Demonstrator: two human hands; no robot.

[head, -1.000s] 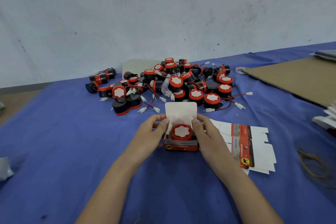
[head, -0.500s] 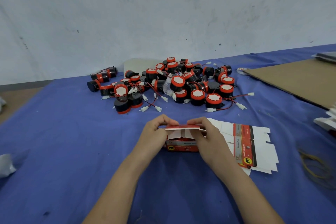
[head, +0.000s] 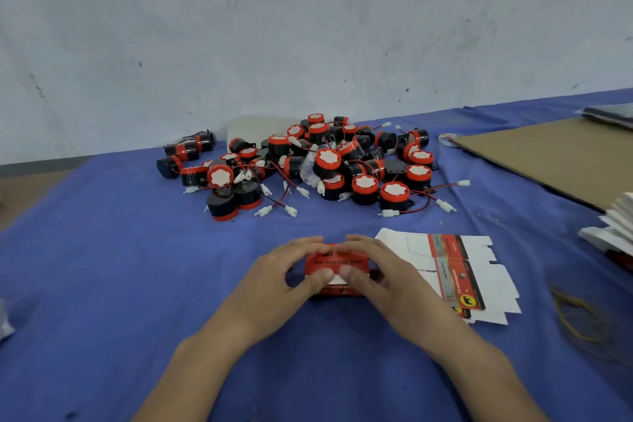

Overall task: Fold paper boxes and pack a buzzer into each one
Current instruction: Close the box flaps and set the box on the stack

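A small red paper box (head: 337, 262) stands on the blue cloth at the centre, its red lid folded down over the top. My left hand (head: 284, 276) grips its left side, fingers curled over the far edge and thumb on the front. My right hand (head: 380, 276) grips its right side the same way. Both thumbs press the lid's front edge. The buzzer inside is hidden. Beyond the box lies a heap of black and red buzzers (head: 308, 164) with red and black wires and white plugs.
Flat unfolded box blanks (head: 459, 271) lie just right of my right hand. A brown cardboard sheet (head: 555, 158) covers the far right, with a tape roll (head: 447, 139) by its corner. White stacked paper (head: 616, 226) sits at the right edge; yellow rubber bands (head: 575, 319) lie nearby.
The white lid flap stood upright with the buzzer showing; both hands folded it down over the box, and the buzzer is now hidden under the red lid.
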